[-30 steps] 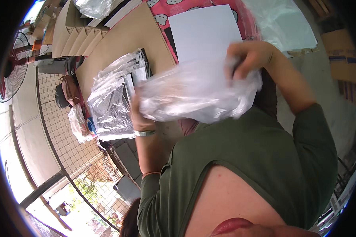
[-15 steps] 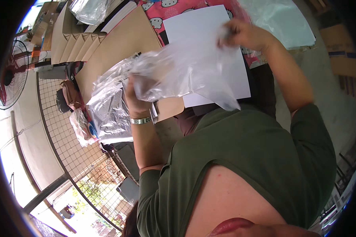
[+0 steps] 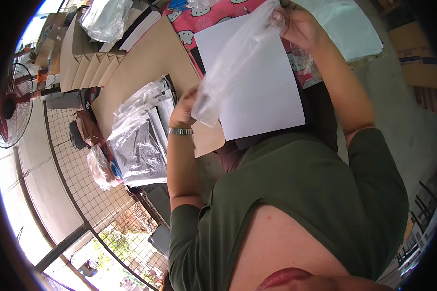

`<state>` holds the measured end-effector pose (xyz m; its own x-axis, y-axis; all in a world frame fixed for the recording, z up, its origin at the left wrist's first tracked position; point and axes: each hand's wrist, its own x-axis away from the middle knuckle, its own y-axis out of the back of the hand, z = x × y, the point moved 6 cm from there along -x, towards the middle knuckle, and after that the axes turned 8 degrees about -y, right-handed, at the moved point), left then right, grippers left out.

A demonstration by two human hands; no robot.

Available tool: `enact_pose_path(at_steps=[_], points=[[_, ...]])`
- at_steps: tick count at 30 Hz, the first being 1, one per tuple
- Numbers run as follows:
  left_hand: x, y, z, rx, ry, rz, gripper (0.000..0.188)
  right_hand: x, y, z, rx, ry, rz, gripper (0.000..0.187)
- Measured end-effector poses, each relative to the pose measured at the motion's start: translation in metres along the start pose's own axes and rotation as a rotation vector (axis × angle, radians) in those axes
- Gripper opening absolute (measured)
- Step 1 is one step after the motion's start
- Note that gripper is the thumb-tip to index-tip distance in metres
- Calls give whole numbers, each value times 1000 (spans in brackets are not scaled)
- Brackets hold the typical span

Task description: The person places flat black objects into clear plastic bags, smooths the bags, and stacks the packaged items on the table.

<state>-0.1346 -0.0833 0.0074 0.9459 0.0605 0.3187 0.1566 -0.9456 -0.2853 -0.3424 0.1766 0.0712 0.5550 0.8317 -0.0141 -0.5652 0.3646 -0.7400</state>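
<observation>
A clear plastic bag (image 3: 238, 60) is stretched on a slant between my two hands, gathered narrow toward its upper end. My left hand (image 3: 185, 109), with a metal watch band on its wrist, is closed on the lower end. Farther off to the right, my right hand (image 3: 301, 28) pinches the upper end. Beneath the bag lies a large white sheet (image 3: 267, 99), partly covered by it. Beside my left hand sits a pile of plastic-wrapped flat packs (image 3: 140, 145), silvery with glare.
Brown board (image 3: 150, 60) spreads along the left of the table, with folded brown folders (image 3: 90, 68) beyond. A pink patterned cloth (image 3: 187, 37) covers the far part. Clear plastic sheets (image 3: 347, 29) are stacked at far right. A fan (image 3: 14, 104) stands at left; cardboard boxes (image 3: 415, 53) at right.
The bag has gone from loosely spread to drawn out lengthwise. My right hand has moved up and away, while my left has shifted slightly right and down.
</observation>
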Motion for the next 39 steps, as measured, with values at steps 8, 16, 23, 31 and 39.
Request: enact_pose_path(at_steps=[8,16,23,31,39], points=[[-113,-1,-48,299,-200,-149,29,-24,69,7,385,-169,-427,13],[-203,63,-30,-890,165,-464,23,-97,107,4,1952,-228,-653,43],[-119,45,-137,-599,-188,-477,24,-67,23,61,987,-96,-571,11],[165,-3,-220,-381,-171,-263,20,59,-170,74,392,-122,-46,41],[151,-9,-81,-380,206,-195,19,128,-62,-43,103,-339,-182,30]])
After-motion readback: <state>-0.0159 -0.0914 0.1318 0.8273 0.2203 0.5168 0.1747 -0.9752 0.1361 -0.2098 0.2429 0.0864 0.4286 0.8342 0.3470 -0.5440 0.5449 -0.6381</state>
